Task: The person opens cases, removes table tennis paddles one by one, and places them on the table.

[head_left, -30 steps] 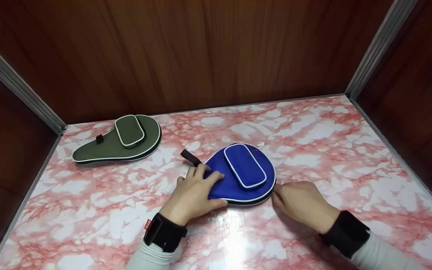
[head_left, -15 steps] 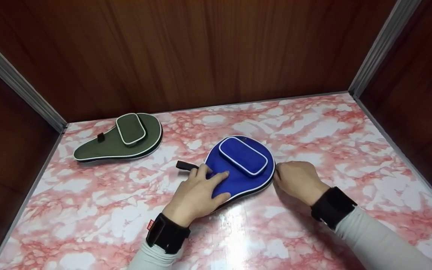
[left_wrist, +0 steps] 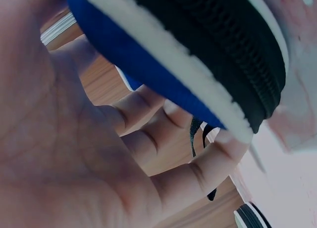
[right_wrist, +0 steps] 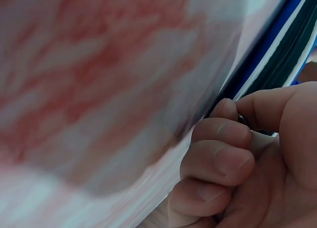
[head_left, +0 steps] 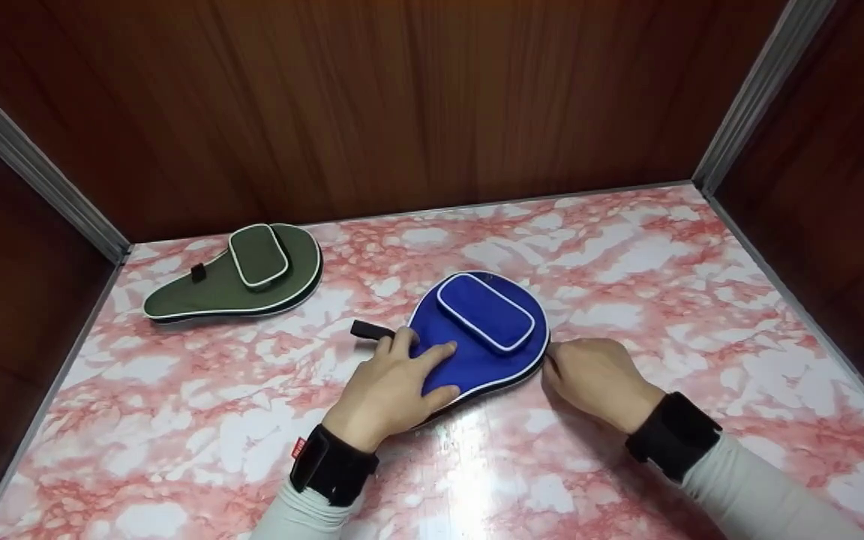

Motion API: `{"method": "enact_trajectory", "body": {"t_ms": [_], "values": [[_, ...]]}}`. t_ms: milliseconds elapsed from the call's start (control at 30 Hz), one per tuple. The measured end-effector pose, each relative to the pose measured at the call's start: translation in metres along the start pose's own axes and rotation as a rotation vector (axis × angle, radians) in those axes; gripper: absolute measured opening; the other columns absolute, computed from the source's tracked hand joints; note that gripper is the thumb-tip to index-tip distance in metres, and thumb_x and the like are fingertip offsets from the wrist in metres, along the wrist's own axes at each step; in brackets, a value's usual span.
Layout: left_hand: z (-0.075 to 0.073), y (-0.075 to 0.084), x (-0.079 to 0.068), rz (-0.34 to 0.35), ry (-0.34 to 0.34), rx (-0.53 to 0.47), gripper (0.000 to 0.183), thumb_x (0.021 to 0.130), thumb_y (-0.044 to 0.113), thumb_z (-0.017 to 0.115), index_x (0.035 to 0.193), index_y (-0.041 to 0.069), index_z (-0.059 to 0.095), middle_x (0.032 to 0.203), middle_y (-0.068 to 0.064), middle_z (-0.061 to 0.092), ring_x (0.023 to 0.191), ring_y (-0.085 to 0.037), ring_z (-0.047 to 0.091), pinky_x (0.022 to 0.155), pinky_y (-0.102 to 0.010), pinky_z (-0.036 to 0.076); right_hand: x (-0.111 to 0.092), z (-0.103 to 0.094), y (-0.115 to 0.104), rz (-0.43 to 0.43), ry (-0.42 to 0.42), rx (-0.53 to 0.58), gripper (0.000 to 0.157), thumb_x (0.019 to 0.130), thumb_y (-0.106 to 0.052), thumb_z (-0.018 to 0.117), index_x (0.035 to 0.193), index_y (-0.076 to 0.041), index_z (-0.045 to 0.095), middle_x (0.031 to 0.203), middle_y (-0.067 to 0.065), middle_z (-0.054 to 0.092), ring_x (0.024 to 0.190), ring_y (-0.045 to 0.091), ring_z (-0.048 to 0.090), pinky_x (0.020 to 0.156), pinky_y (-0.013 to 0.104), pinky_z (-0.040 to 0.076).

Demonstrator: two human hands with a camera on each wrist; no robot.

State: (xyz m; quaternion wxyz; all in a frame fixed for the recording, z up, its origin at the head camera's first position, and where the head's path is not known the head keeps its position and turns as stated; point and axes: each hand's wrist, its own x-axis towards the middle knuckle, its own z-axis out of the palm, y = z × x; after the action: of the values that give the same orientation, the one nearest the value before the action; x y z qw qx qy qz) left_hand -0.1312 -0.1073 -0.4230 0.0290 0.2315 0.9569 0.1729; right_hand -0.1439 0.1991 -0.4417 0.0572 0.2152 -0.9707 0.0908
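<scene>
A blue table tennis paddle case point(head_left: 439, 371) with white piping and a raised front pocket point(head_left: 486, 312) lies in the middle of the table. My left hand point(head_left: 381, 390) lies over its narrow end, thumb at the near edge and bent fingers toward the far edge. Black zipper teeth point(left_wrist: 218, 40) run along the case's side in the left wrist view. At the wide end, my right hand point(head_left: 595, 379) pinches the zipper pull point(right_wrist: 241, 119) between thumb and index finger, its other fingers curled. A black strap loop point(head_left: 372, 330) sticks out past the left fingers.
A green paddle case point(head_left: 282, 259) of the same shape lies at the back left, near the wall. Dark wood panels point(head_left: 432, 112) close off the back and both sides of the red-and-white marbled table point(head_left: 672, 300).
The blue case has turned counterclockwise, wide end away from me, under my left hand. My right hand moved away with the case's edge, then slightly back toward me, still pinching.
</scene>
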Motion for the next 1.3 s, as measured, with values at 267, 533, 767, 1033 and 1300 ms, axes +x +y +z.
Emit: {"method": "enact_trajectory", "body": {"t_ms": [267, 533, 767, 1033, 1300], "values": [[0.000, 0.003, 0.000, -0.015, -0.007, 0.016, 0.061, 0.104, 0.055, 0.071, 0.160, 0.029, 0.062, 0.146, -0.023, 0.053, 0.131, -0.045, 0.055, 0.096, -0.062, 0.055, -0.007, 0.001, -0.008, -0.033, 0.017, -0.009, 0.029, 0.105, -0.015, 0.063, 0.077, -0.017, 0.055, 0.059, -0.002, 0.050, 0.058, 0.025, 0.064, 0.056, 0.051, 0.053], [0.000, 0.008, 0.002, -0.030, -0.029, 0.025, 0.063, 0.105, 0.056, 0.069, 0.162, 0.029, 0.060, 0.147, -0.023, 0.051, 0.133, -0.046, 0.053, 0.095, -0.064, 0.055, -0.011, 0.001, -0.014, -0.043, 0.012, 0.023, 0.032, 0.105, -0.016, 0.065, 0.076, -0.020, 0.052, 0.060, -0.005, 0.048, 0.059, 0.023, 0.063, 0.056, 0.049, 0.053], [0.002, 0.009, 0.001, -0.042, -0.016, 0.042, 0.063, 0.105, 0.057, 0.069, 0.161, 0.030, 0.060, 0.148, -0.024, 0.051, 0.133, -0.047, 0.054, 0.093, -0.065, 0.056, -0.013, 0.000, -0.023, -0.070, 0.031, 0.023, 0.035, 0.104, -0.015, 0.067, 0.074, -0.020, 0.049, 0.058, -0.006, 0.045, 0.056, 0.020, 0.059, 0.056, 0.047, 0.052], [0.011, 0.017, 0.002, -0.032, 0.063, 0.128, 0.061, 0.105, 0.057, 0.069, 0.157, 0.026, 0.064, 0.144, -0.027, 0.054, 0.121, -0.048, 0.060, 0.084, -0.060, 0.059, -0.012, 0.002, -0.033, -0.073, 0.009, 0.024, 0.032, 0.104, -0.017, 0.067, 0.076, -0.019, 0.053, 0.058, -0.006, 0.048, 0.056, 0.023, 0.062, 0.056, 0.048, 0.053], [0.020, 0.027, 0.005, 0.030, 0.166, 0.115, 0.053, 0.105, 0.051, 0.071, 0.151, 0.025, 0.070, 0.134, -0.026, 0.062, 0.104, -0.045, 0.065, 0.078, -0.054, 0.059, 0.003, 0.002, -0.016, 0.033, 0.014, -0.014, 0.032, 0.106, -0.019, 0.062, 0.075, -0.015, 0.057, 0.059, 0.002, 0.055, 0.054, 0.032, 0.061, 0.052, 0.054, 0.050]]}}
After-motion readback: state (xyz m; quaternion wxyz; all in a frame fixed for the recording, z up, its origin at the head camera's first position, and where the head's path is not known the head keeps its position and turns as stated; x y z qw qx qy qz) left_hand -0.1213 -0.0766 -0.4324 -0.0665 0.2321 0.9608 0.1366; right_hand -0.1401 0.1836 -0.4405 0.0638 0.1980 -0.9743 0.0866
